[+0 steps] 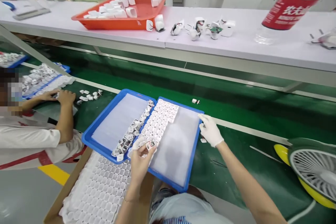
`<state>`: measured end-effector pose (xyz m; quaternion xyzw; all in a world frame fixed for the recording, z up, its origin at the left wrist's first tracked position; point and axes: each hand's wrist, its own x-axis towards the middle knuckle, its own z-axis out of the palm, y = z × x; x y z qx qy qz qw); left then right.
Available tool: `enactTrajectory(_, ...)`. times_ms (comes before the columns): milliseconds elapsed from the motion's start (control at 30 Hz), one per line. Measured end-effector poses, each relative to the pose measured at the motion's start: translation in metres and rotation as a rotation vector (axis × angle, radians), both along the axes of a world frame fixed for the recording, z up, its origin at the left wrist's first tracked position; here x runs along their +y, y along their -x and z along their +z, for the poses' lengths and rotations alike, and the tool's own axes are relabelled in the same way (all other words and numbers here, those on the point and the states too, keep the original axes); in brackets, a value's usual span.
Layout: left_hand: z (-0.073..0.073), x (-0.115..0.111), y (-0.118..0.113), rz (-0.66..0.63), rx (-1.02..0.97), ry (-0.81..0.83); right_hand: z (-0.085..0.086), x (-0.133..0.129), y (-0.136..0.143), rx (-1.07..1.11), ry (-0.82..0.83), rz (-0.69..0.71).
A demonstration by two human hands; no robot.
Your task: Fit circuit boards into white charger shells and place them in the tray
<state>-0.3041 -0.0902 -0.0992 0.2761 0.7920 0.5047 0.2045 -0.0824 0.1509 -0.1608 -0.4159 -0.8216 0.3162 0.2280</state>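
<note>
My left hand (139, 162), bare, pinches a small white plastic housing (150, 145) with dark electronic parts showing inside. It is held over the lower left part of the right blue tray (194, 152). That tray has rows of white housings (157, 119) along its left side, on a white sheet. My right hand (211, 132) wears a white glove; its index finger stretches to the tray's upper right corner, apparently touching the rim. The left blue tray (101, 150) overlaps or adjoins it and holds a strip of small wired electronic assemblies (131, 131) along its right side.
Below, a cardboard box (56, 196) holds white housings in rows. At left a co-worker (34, 136) handles small parts. A shelf bears an orange tray (143, 10), loose assemblies (198, 28) and a bottle (286, 10). A fan (315, 171) stands right; a loose part (195, 101) lies behind the trays.
</note>
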Motion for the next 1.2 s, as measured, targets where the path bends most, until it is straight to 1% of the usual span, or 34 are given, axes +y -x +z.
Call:
enactTrajectory(67, -0.005, 0.005, 0.052, 0.002, -0.045, 0.033, -0.014, 0.042, 0.03, -0.097, 0.02, -0.051)
enactTrajectory(133, -0.011, 0.021, 0.106, -0.024, -0.03, 0.06, -0.024, 0.079, 0.058, -0.176, 0.054, -0.069)
enactTrajectory(200, -0.02, 0.044, 0.157, -0.042, 0.0, 0.11, -0.032, 0.107, 0.082, -0.237, 0.099, -0.066)
enactTrajectory(267, -0.034, 0.068, 0.199, -0.06, 0.036, 0.187, -0.04, 0.126, 0.1, -0.282, 0.156, -0.06)
enactTrajectory(333, -0.054, 0.088, 0.227, -0.08, 0.066, 0.291, -0.049, 0.138, 0.113, -0.308, 0.214, -0.063)
enactTrajectory(367, -0.064, 0.096, 0.237, -0.095, 0.072, 0.349, -0.054, 0.141, 0.117, -0.313, 0.24, -0.068)
enactTrajectory(433, -0.083, 0.105, 0.247, -0.141, 0.062, 0.464, -0.061, 0.146, 0.123, -0.304, 0.286, -0.085)
enactTrajectory(500, -0.098, 0.107, 0.25, -0.202, 0.03, 0.557, -0.067, 0.149, 0.126, -0.275, 0.33, -0.111)
enactTrajectory(533, -0.103, 0.105, 0.25, -0.232, 0.013, 0.59, -0.07, 0.15, 0.128, -0.256, 0.354, -0.128)
enactTrajectory(633, -0.11, 0.094, 0.251, -0.292, -0.008, 0.64, -0.075, 0.152, 0.131, -0.167, 0.435, -0.194)
enactTrajectory(700, -0.109, 0.085, 0.253, -0.302, 0.022, 0.637, -0.075, 0.151, 0.133, -0.072, 0.49, -0.248)
enactTrajectory(767, -0.103, 0.078, 0.253, -0.292, 0.097, 0.61, -0.072, 0.147, 0.133, 0.067, 0.542, -0.309)
enactTrajectory(867, -0.091, 0.081, 0.243, -0.252, 0.298, 0.51, -0.06, 0.136, 0.122, 0.347, 0.617, -0.38)
enactTrajectory(933, -0.084, 0.093, 0.223, -0.255, 0.444, 0.411, -0.049, 0.122, 0.105, 0.55, 0.655, -0.407)
enactTrajectory(967, -0.081, 0.101, 0.209, -0.284, 0.505, 0.36, -0.044, 0.113, 0.095, 0.649, 0.668, -0.419)
enactTrajectory(1033, -0.08, 0.122, 0.171, -0.413, 0.591, 0.268, -0.033, 0.087, 0.071, 0.832, 0.687, -0.444)
enactTrajectory(1133, -0.087, 0.152, 0.106, -0.663, 0.658, 0.163, -0.021, 0.038, 0.033, 1.045, 0.723, -0.475)
enactTrajectory(1200, -0.095, 0.167, 0.071, -0.75, 0.681, 0.121, -0.017, 0.002, 0.008, 1.142, 0.76, -0.493)
